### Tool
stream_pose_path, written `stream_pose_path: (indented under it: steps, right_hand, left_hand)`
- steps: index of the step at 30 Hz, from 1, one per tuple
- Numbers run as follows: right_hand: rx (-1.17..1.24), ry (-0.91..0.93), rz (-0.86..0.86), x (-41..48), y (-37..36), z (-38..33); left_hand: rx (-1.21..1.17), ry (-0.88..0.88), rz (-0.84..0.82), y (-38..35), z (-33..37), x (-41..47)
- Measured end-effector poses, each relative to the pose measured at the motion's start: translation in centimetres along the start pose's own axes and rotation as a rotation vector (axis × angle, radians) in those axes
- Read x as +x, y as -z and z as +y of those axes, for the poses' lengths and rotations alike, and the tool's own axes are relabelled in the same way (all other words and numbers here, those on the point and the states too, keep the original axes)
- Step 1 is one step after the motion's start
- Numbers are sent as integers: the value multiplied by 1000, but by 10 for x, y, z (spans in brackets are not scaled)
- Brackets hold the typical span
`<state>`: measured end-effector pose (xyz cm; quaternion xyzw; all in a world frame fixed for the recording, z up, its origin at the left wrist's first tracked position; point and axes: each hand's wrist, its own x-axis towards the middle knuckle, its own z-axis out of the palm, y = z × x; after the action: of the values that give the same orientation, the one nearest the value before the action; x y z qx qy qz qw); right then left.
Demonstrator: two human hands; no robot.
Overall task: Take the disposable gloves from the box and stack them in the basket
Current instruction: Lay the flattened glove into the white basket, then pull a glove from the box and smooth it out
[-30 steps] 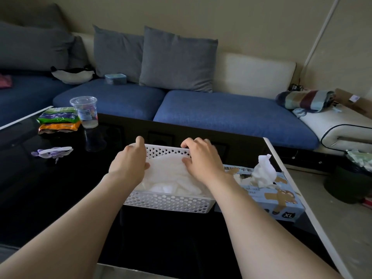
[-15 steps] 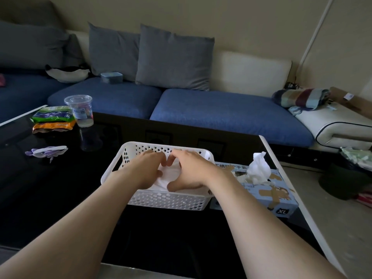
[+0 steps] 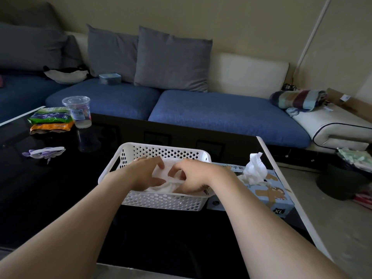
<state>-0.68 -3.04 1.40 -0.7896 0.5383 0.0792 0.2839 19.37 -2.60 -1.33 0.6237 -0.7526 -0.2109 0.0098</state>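
Observation:
A white perforated basket stands on the black table with a pile of white disposable gloves inside. Both of my hands are down in the basket on top of the pile. My left hand rests on the gloves with its fingers spread. My right hand has its fingers curled and pinches a fold of the top glove. Just right of the basket lies the light blue glove box, with a white glove sticking up out of its opening.
At the far left of the glossy black table are a clear plastic cup, snack packets and a small purple item. A blue sofa runs behind the table. A dark bin stands on the floor to the right.
Both hands have come back from the basket's far rim onto the glove pile in its middle. The right hand's fingers have curled onto the top glove.

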Motion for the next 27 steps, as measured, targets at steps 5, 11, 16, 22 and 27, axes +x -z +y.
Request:
stream_pose_path:
  steps: [5, 11, 16, 22, 27]
  right_hand:
    - [-14, -30, -31, -2, 1, -10]
    - [37, 72, 362, -10, -9, 0]
    - [127, -15, 658, -25, 2, 22]
    - [70, -417, 1008, -46, 9, 63]
    - [124, -750, 1119, -66, 4, 107]
  left_hand:
    - [21, 53, -20, -1, 3, 2]
    - [129, 143, 79, 0, 25, 4]
    - [138, 203, 290, 2, 45, 5]
    - [76, 83, 440, -2, 83, 4]
    - [52, -10, 439, -14, 112, 7]
